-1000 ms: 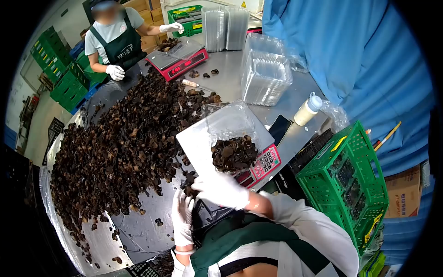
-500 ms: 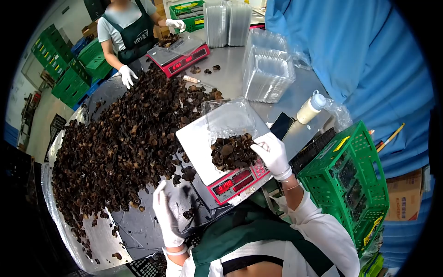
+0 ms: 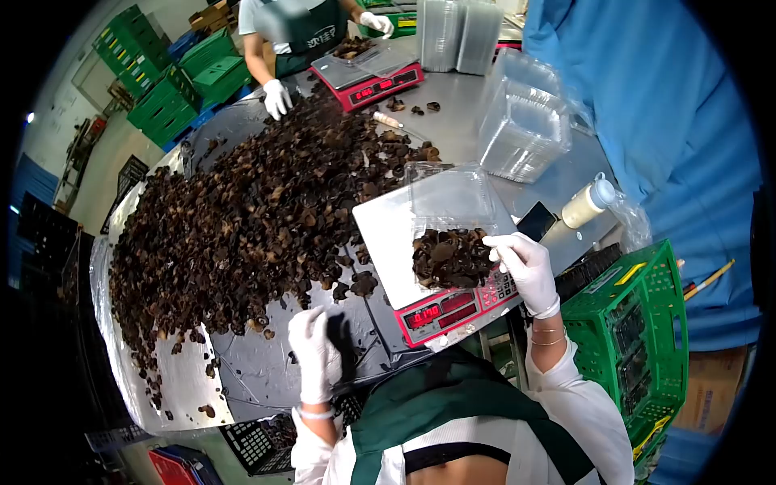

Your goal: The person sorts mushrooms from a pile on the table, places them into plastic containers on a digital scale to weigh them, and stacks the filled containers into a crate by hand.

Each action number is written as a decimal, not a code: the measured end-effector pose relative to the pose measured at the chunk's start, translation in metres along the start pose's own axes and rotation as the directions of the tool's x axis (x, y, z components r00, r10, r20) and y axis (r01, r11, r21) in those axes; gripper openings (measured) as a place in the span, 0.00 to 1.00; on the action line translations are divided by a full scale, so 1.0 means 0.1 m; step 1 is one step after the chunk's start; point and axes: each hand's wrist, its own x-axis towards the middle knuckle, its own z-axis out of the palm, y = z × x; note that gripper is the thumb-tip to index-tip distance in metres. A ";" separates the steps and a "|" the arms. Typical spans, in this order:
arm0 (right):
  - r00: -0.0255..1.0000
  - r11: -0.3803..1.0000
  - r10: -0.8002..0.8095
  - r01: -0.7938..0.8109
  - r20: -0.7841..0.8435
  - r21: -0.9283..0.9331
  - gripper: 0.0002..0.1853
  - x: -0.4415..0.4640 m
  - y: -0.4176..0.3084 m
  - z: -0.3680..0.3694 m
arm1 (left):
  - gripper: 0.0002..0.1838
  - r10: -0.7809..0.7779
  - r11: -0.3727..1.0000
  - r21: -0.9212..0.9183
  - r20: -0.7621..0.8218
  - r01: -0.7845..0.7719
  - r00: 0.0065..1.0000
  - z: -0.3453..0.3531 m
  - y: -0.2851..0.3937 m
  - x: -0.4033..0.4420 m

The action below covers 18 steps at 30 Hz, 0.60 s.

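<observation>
An open clear plastic clamshell box (image 3: 453, 192) lies on the white-topped scale (image 3: 386, 228), its near half heaped with dark wood ear mushrooms (image 3: 451, 257). My right hand (image 3: 525, 271), in a white glove, is at the right edge of the heap, with thumb and forefinger closed at the box's rim. The scale's red display seems to read 0.170. My left hand (image 3: 315, 352), also gloved, hovers over the dark table left of the scale, fingers loosely apart and holding nothing. A big pile of wood ear mushrooms (image 3: 242, 226) spreads beyond it.
Opposite stands a co-worker in a green apron (image 3: 319, 36) beside a second red scale (image 3: 368, 85). Stacked clear boxes (image 3: 525, 133), a phone (image 3: 536, 221) and a bottle (image 3: 588, 204) are at the right. A green crate (image 3: 578, 323) holds filled boxes.
The view has shifted, so the scene sits farther right. My left hand's fingers have curled a little. My right hand stays at the box's edge, its fingertips slightly higher against the heap.
</observation>
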 end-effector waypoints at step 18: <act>0.997 0.999 -0.004 0.000 -0.076 -0.053 0.11 -0.32 0.25 -0.10 | 0.09 -0.250 -0.002 -0.742 0.649 0.670 0.718 0.62 -0.02 -0.11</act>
